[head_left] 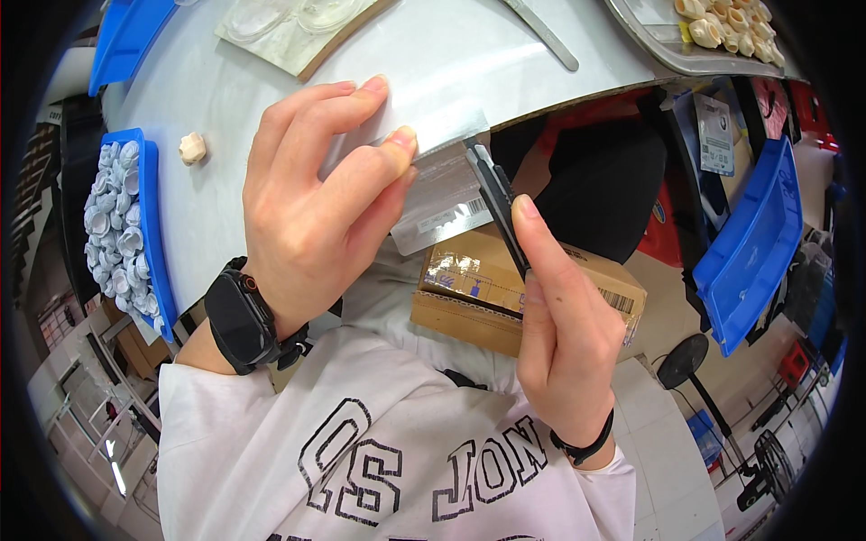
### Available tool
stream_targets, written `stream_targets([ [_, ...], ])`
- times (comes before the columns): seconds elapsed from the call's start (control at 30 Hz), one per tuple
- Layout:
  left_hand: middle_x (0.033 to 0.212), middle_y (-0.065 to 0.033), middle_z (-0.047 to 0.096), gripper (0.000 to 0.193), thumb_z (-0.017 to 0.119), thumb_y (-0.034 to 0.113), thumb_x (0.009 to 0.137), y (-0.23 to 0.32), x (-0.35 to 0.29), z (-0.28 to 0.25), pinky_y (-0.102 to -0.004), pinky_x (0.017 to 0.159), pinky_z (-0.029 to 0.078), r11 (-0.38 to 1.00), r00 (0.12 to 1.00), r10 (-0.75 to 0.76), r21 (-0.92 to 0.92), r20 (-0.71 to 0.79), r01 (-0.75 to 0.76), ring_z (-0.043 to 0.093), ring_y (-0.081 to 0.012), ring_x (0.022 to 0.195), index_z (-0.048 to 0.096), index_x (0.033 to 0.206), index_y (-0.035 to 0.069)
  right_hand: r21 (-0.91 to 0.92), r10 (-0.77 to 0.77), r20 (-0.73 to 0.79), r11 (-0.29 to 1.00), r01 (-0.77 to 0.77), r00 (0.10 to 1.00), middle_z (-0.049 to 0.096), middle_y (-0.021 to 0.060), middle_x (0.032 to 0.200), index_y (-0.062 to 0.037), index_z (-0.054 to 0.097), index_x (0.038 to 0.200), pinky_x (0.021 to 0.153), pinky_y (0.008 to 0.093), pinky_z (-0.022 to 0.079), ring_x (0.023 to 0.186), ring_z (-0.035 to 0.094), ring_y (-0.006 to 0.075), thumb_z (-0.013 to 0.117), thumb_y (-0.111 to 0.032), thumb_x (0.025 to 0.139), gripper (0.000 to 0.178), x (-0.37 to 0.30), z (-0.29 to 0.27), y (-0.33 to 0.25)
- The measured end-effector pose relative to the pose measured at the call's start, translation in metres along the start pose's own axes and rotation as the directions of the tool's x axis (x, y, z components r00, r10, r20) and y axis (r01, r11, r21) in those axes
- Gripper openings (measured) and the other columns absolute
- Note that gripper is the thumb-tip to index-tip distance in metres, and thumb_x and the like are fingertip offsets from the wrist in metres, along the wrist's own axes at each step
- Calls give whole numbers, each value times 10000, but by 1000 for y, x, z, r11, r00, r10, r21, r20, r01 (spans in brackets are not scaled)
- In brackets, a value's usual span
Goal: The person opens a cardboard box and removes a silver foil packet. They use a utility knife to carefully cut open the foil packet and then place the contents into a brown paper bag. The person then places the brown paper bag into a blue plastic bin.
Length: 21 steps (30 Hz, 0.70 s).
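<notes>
My left hand (311, 203) pinches the upper left edge of a flat silvery, partly see-through pouch (437, 194) between thumb and bent fingers. The pouch hangs at the table's front edge and carries a printed label. In my right hand (573, 338) is a slim black utility knife (496, 200), gripped between thumb and fingers. Its tip meets the pouch's right edge near the top. Whether the blade has gone through the film cannot be made out. Below both hands, a taped brown cardboard box (532, 284) rests by my lap.
On the left, a blue tray (155, 243) holds many grey-white moulded pieces, with one cream piece (192, 149) beside it. A metal tray (645, 41) of cream pieces, metal tweezers (546, 38) and a pale slab (289, 36) lie farther back. Another blue tray (753, 248) stands right.
</notes>
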<state>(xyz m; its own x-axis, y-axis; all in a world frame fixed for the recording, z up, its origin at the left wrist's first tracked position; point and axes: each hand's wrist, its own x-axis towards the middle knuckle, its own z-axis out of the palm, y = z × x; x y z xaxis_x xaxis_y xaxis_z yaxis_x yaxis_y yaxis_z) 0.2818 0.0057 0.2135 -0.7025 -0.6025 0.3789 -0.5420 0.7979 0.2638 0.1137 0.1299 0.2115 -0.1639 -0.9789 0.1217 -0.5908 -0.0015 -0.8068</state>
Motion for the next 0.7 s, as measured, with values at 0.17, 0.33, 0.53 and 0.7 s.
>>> stream_targets([
  [0.17,1105,-158,593,250,715,-60,650,0,0,0,-371,859,464,1000,1000,-2,-4,-2,2,551,-320,1031,640,873,25,4,0,-2,1000,0,1000,482,63,651,-47,528,1273,482,307,437,490,457,186,536,141,679,624,0,1,0],
  [0.33,1107,-158,592,253,713,-62,650,0,0,0,-371,860,464,1000,1000,-7,-4,1,7,549,-321,1034,640,876,24,-5,-1,11,1000,1,1000,460,44,638,-63,534,1273,463,300,429,480,445,170,544,111,664,633,-2,4,1],
  [0.53,1111,-161,590,257,710,-66,650,1,0,0,-371,860,466,1000,1000,-7,-9,3,7,548,-323,1037,638,880,23,-11,14,28,1000,-14,1000,407,26,612,-82,543,1270,441,291,416,451,423,154,549,89,651,642,-6,8,-2],
  [0.7,1121,-165,586,277,715,-68,635,-1,0,0,-372,858,468,1000,1000,2,0,12,-2,547,-326,1039,637,885,23,-10,22,47,1000,-22,999,422,56,699,-58,540,1261,500,295,423,529,452,177,542,101,674,609,-6,8,-3],
])
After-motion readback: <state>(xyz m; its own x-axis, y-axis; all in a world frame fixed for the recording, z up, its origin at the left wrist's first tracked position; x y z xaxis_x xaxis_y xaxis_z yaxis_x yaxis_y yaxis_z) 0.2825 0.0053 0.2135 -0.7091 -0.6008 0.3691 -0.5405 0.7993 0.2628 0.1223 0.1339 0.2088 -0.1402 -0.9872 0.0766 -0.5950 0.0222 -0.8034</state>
